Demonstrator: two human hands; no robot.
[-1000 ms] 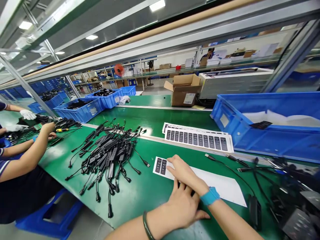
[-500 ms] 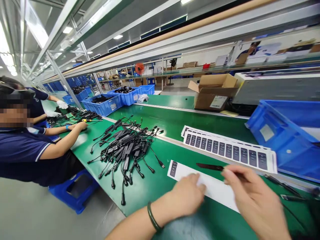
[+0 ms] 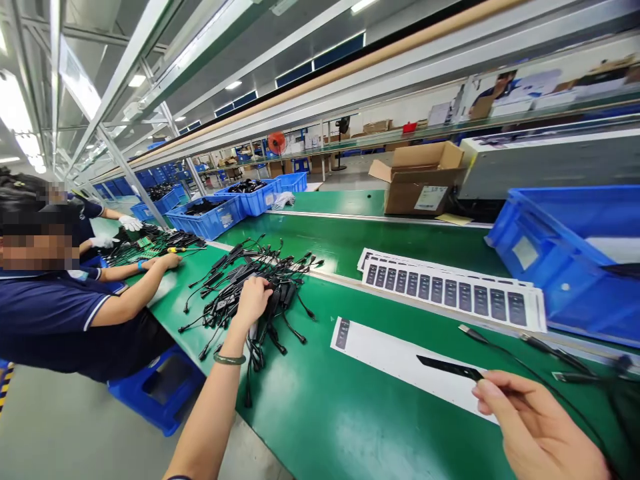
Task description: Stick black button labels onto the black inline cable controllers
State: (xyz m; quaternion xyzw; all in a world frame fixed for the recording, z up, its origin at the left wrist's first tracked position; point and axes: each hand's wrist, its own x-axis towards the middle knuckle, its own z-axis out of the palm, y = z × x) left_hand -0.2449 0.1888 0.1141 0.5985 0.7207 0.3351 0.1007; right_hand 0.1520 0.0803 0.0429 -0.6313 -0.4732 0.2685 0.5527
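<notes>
My left hand [image 3: 253, 301] reaches into a pile of black cables [image 3: 227, 301] with small boxes along them. Its fingers are bent closed on one of these cables; their tips are partly hidden. Between thumb and fingers of my right hand [image 3: 537, 423] is a thin black knife [image 3: 447, 367] with a slanted tip, pointing left. Below the knife lies a white label strip [image 3: 383, 350] carrying a single dark label [image 3: 343, 333] at its left end. Behind it, a stack of label sheets [image 3: 445, 290] shows a row of dark labels.
A blue crate [image 3: 565, 267] stands at the right, beside an open cardboard box [image 3: 423, 180]. Loose cables [image 3: 500, 350] lie near my right hand. Blue bins [image 3: 210, 217] stand at the back left. A co-worker [image 3: 55, 320] sits at the left with hands on the bench.
My left hand has left the label strip and moved left onto the cable pile. My right hand, still holding the knife, has shifted slightly down and right. The strip is now more exposed.
</notes>
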